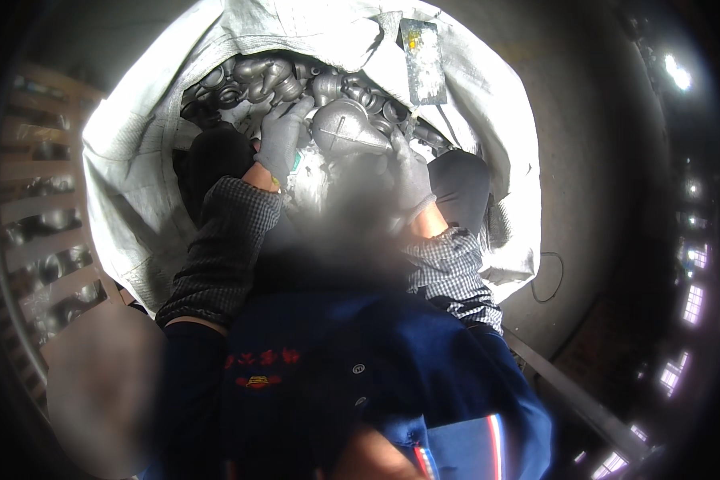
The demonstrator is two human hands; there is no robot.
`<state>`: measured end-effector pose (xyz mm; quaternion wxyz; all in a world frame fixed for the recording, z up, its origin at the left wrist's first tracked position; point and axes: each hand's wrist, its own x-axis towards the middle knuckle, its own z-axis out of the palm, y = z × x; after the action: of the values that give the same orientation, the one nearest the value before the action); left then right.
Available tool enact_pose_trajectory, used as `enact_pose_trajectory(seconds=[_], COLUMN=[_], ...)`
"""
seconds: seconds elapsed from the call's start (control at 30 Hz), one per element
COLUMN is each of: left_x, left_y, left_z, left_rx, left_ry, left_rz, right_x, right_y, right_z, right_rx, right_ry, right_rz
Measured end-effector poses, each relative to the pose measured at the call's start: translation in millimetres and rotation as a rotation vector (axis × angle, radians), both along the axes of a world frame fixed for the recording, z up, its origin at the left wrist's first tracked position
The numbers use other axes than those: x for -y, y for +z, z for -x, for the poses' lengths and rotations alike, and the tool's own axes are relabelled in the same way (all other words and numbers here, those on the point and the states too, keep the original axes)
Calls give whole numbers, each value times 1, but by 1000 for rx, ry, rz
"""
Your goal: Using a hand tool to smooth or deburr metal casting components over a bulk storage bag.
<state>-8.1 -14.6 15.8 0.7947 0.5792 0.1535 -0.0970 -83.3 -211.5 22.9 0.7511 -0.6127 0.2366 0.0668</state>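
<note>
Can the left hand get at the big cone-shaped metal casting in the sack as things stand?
Probably yes. The left hand already lies inside the open white sack, right beside the cone-shaped casting, with nothing visible between them. The right hand sits at its other side.

Both hands wear light grey knit work gloves. The glove on the left hand (282, 136) ends at the wrist in a narrow yellowish cuff edge, and the glove on the right hand (412, 178) is the same grey, its cuff partly blurred. Over each forearm sits a loose sleeve cover in a small black-and-white check; the left one (220, 256) is long and darker in shadow, the right one (450, 272) looks paler, with gathered ends. Nearer the body comes a dark blue work jacket (376, 376) with small red embroidered marks on the chest, a round dark button, and red and white stripes low on the right.
</note>
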Motion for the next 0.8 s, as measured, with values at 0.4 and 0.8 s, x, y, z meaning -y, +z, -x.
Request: enact_pose_trajectory(seconds=[0.4, 0.8], left_x=[2, 0], left_y=[9, 4], left_z=[3, 1], left_rx=[-105, -45], left_ry=[32, -59], left_rz=[-27, 17], right_x=[1, 5], right_y=[-2, -4], right_z=[0, 0], right_rx=[59, 29], right_ry=[-14, -20], right_rz=[-100, -84])
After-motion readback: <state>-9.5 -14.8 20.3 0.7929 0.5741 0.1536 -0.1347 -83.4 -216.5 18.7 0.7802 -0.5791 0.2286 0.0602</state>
